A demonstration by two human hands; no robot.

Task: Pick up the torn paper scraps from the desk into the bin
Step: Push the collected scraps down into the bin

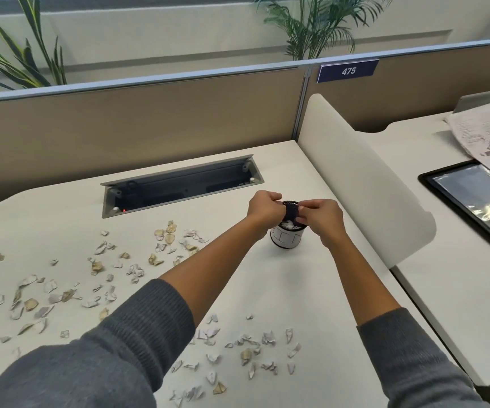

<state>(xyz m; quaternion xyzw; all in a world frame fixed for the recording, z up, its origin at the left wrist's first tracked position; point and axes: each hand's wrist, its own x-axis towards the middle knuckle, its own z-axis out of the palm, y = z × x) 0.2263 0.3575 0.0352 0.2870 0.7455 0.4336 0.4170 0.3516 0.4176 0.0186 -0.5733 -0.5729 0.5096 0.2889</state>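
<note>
A small white bin [286, 242] with a black rim stands on the pale desk [282, 290], and white scraps show inside it. Both hands meet over its mouth. My left hand [264, 209] and my right hand [321, 216] each pinch a side of a black lid [292, 212] that is tilted on the bin's rim. Torn paper scraps [105, 272], white and tan, lie scattered over the left half of the desk. A second patch of scraps [249, 354] lies near the front edge between my forearms.
An open cable tray [179, 187] is sunk into the desk behind the scraps. A white divider [364, 184] rises right of the bin. Beyond it, the neighbouring desk holds a dark tray [473, 201] and printed papers [482, 134]. A partition wall [149, 119] closes the back.
</note>
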